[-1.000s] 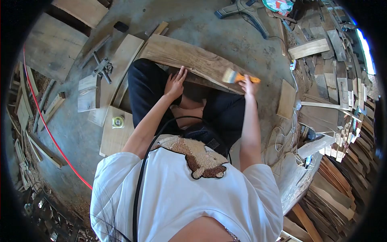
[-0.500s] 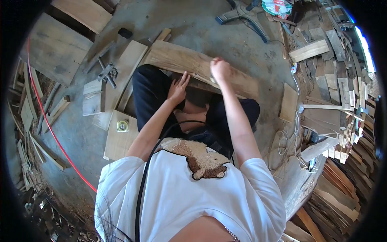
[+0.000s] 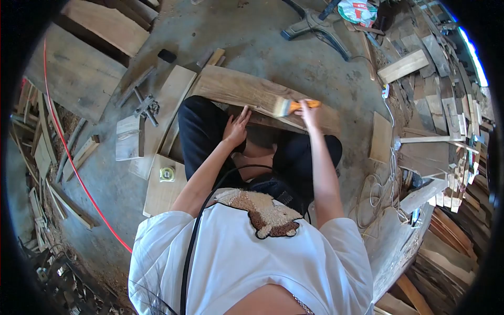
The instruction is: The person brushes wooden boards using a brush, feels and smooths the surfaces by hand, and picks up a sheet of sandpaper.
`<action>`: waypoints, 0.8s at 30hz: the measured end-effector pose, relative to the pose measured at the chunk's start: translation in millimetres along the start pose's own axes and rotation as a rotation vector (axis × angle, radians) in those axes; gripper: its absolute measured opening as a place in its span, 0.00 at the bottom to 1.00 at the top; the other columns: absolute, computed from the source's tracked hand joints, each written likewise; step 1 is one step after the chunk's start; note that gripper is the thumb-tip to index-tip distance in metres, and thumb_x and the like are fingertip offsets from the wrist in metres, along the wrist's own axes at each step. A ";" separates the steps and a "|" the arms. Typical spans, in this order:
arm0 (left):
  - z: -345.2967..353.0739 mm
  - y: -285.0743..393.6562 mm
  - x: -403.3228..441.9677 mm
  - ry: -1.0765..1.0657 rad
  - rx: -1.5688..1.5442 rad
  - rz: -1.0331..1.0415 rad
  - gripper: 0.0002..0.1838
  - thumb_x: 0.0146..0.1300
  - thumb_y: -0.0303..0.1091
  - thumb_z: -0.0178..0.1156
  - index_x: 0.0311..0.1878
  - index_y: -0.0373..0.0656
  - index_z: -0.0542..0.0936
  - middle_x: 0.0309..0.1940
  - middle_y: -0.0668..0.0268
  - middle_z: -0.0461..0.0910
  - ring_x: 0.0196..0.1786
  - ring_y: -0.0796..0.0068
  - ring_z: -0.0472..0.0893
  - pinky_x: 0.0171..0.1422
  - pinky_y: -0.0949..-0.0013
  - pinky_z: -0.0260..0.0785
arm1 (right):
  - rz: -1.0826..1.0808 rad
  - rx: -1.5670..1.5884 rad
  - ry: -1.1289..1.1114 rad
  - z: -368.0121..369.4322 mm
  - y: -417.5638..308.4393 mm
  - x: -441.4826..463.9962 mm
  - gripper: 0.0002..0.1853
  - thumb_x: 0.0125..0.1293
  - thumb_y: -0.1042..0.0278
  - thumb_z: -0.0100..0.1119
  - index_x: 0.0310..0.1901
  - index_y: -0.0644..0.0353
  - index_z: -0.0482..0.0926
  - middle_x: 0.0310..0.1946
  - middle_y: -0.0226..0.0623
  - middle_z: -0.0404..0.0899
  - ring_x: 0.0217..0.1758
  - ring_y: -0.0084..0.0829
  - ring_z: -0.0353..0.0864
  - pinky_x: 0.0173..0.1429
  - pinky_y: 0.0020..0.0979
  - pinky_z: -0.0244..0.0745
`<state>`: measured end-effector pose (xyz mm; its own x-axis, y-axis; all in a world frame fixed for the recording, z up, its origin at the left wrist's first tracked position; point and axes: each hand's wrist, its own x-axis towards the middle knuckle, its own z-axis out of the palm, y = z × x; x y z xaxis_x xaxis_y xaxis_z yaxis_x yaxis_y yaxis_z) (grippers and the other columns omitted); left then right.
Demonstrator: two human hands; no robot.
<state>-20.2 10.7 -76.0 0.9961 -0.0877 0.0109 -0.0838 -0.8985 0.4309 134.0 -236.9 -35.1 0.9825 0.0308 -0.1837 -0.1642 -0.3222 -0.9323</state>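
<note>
A board [image 3: 241,85] is apparently touched by a brush [image 3: 294,106], clasped in the right hand [image 3: 308,114], and by the left hand [image 3: 237,129], fingers extended.

The person's two bare arms [image 3: 324,176] reached forward over folded legs in black cloth trousers [image 3: 202,123].
The bare left hand [image 3: 236,129] had its fingers extended toward the far side, its forearm [image 3: 208,172] slanting in from the near left; the bare right hand [image 3: 308,113], slightly farther out, had its fingers curled in a grip.
</note>
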 end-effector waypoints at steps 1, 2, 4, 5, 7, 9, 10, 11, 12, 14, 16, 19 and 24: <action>1.7 -0.5 0.7 -0.001 0.002 -0.009 0.37 0.52 0.28 0.51 0.68 0.44 0.54 0.72 0.67 0.41 0.64 0.68 0.64 0.67 0.53 0.52 | 0.040 -0.003 0.065 -33.0 11.2 3.1 0.16 0.63 0.57 0.54 0.39 0.65 0.77 0.32 0.38 0.82 0.28 0.32 0.84 0.29 0.25 0.77; 3.3 -0.8 0.8 -0.002 0.004 -0.018 0.37 0.52 0.28 0.52 0.68 0.44 0.54 0.72 0.67 0.41 0.64 0.68 0.64 0.67 0.53 0.53 | 0.080 -0.082 0.152 -62.1 6.3 -5.3 0.17 0.62 0.56 0.54 0.39 0.64 0.77 0.33 0.39 0.82 0.28 0.33 0.84 0.30 0.27 0.77; 5.7 -1.5 1.9 0.007 0.014 -0.020 0.37 0.52 0.28 0.52 0.68 0.44 0.54 0.72 0.68 0.40 0.65 0.69 0.64 0.67 0.53 0.53 | 0.189 -0.306 0.322 -116.1 10.9 -9.4 0.18 0.61 0.54 0.53 0.40 0.62 0.78 0.34 0.42 0.82 0.29 0.36 0.84 0.34 0.32 0.78; 6.5 -2.4 2.8 0.016 0.022 -0.012 0.36 0.52 0.28 0.51 0.68 0.43 0.54 0.72 0.68 0.40 0.65 0.69 0.63 0.67 0.53 0.53 | 0.260 -0.451 0.405 -134.1 22.2 -7.9 0.18 0.60 0.53 0.52 0.40 0.61 0.79 0.34 0.44 0.82 0.31 0.38 0.84 0.37 0.36 0.78; 6.9 -1.4 2.7 0.035 0.035 -0.002 0.36 0.52 0.28 0.51 0.67 0.43 0.55 0.72 0.68 0.40 0.65 0.70 0.62 0.67 0.53 0.53 | 0.220 -0.841 0.521 -131.7 4.4 -17.9 0.19 0.61 0.52 0.48 0.39 0.59 0.80 0.33 0.46 0.81 0.34 0.42 0.83 0.41 0.41 0.77; 6.8 -0.8 3.1 0.025 -0.019 -0.005 0.35 0.53 0.27 0.51 0.67 0.43 0.56 0.72 0.68 0.42 0.67 0.71 0.60 0.67 0.53 0.53 | 0.220 -1.112 0.512 -109.8 -14.0 -19.8 0.21 0.60 0.51 0.43 0.36 0.59 0.81 0.32 0.48 0.81 0.40 0.47 0.81 0.46 0.45 0.75; 8.0 -2.4 4.6 0.012 -0.051 -0.013 0.35 0.52 0.27 0.51 0.67 0.43 0.56 0.72 0.68 0.42 0.67 0.71 0.60 0.67 0.53 0.53 | 0.158 -1.197 0.374 -86.8 -36.1 -25.2 0.22 0.60 0.50 0.43 0.34 0.59 0.82 0.32 0.48 0.81 0.41 0.47 0.81 0.46 0.45 0.74; 8.4 -3.7 5.1 0.001 -0.082 -0.021 0.35 0.52 0.27 0.51 0.67 0.43 0.56 0.72 0.68 0.43 0.68 0.71 0.59 0.67 0.53 0.53 | 0.059 -1.232 0.294 -66.4 -31.5 -18.7 0.22 0.61 0.51 0.43 0.32 0.59 0.82 0.32 0.50 0.81 0.41 0.47 0.81 0.47 0.45 0.74; 8.3 -3.8 4.1 0.015 -0.075 -0.008 0.35 0.52 0.26 0.50 0.67 0.42 0.57 0.72 0.67 0.43 0.68 0.69 0.58 0.67 0.52 0.52 | -0.029 -1.246 0.164 -38.9 -47.3 -21.9 0.22 0.62 0.52 0.41 0.32 0.59 0.83 0.32 0.50 0.81 0.41 0.46 0.81 0.47 0.45 0.73; 6.2 -3.8 2.9 0.049 -0.058 0.009 0.34 0.52 0.25 0.50 0.66 0.42 0.57 0.72 0.65 0.44 0.69 0.66 0.56 0.67 0.51 0.52 | -0.179 -1.249 0.072 21.7 -54.1 -12.5 0.15 0.56 0.56 0.49 0.32 0.56 0.82 0.31 0.46 0.81 0.37 0.44 0.81 0.43 0.43 0.76; 10.5 -5.4 1.8 0.047 -0.045 0.005 0.35 0.52 0.25 0.50 0.67 0.42 0.57 0.72 0.66 0.43 0.70 0.67 0.55 0.68 0.52 0.51 | -0.223 -1.162 -0.036 84.5 -77.4 -13.5 0.16 0.58 0.55 0.49 0.30 0.59 0.81 0.30 0.49 0.80 0.37 0.44 0.81 0.45 0.44 0.76; 7.2 -6.5 -1.2 0.101 -0.127 -0.022 0.32 0.51 0.25 0.50 0.64 0.42 0.61 0.69 0.64 0.50 0.70 0.66 0.56 0.69 0.52 0.50 | -0.517 -0.786 0.045 171.8 -85.2 -14.9 0.17 0.58 0.54 0.48 0.28 0.60 0.79 0.17 0.46 0.77 0.21 0.44 0.79 0.31 0.46 0.75; 20.8 -16.5 1.0 0.254 -0.337 -0.021 0.20 0.50 0.25 0.50 0.50 0.39 0.72 0.54 0.56 0.71 0.60 0.59 0.68 0.66 0.54 0.55 | -0.165 -0.113 -0.306 259.9 -41.9 -16.3 0.28 0.59 0.39 0.51 0.27 0.62 0.80 0.18 0.41 0.80 0.29 0.36 0.83 0.36 0.36 0.75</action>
<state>-18.4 16.5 -101.9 0.9762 0.0763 0.2030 -0.0914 -0.7044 0.7039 102.0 22.1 -73.9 0.9205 0.3669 -0.1342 0.0219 -0.3915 -0.9199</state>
